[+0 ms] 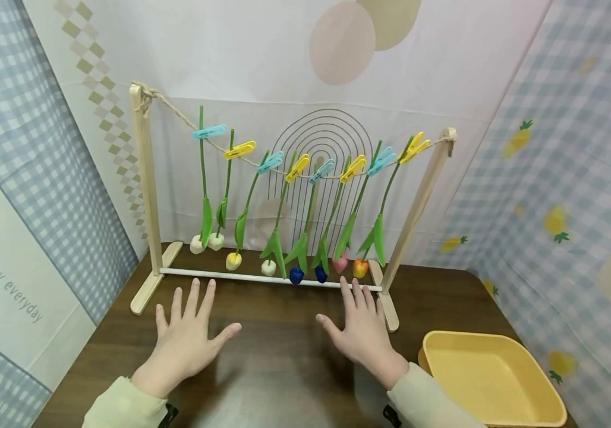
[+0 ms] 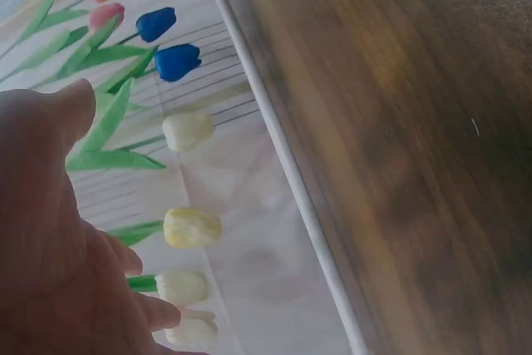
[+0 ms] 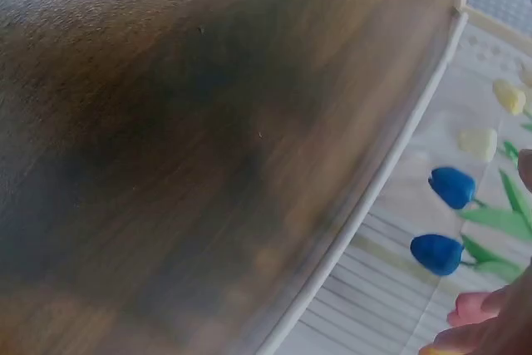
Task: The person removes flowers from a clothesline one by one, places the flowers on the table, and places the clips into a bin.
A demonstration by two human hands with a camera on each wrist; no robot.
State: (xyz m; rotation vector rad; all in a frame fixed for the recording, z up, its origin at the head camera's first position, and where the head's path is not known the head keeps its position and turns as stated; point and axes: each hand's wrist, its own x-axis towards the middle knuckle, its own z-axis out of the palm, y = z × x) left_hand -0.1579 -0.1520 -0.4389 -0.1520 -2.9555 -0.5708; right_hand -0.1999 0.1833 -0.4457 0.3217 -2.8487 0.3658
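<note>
Both hands are held out over the table with fingers spread and nothing in them. The left hand (image 1: pixel 185 342) is in front of the white rod (image 1: pixel 220 274), below the white and yellow tulips. Nearest the right hand (image 1: pixel 361 330) hang the pink tulip (image 1: pixel 340 263) and the orange tulip (image 1: pixel 361 268). Several artificial tulips hang heads down from a twine rope (image 1: pixel 174 110), each stem held by a blue clothespin (image 1: pixel 210 132) or a yellow clothespin (image 1: pixel 240 150). Two dark blue tulips (image 2: pixel 177 62) and a yellow tulip (image 2: pixel 192 228) show in the left wrist view.
The rope is strung between a left wooden post (image 1: pixel 147 178) and a right wooden post (image 1: pixel 418 208), both on flat wooden feet. A yellow plastic basin (image 1: pixel 484 339) stands at the table's right. Printed cloth (image 1: pixel 530 178) hangs around the brown table (image 1: pixel 279 356).
</note>
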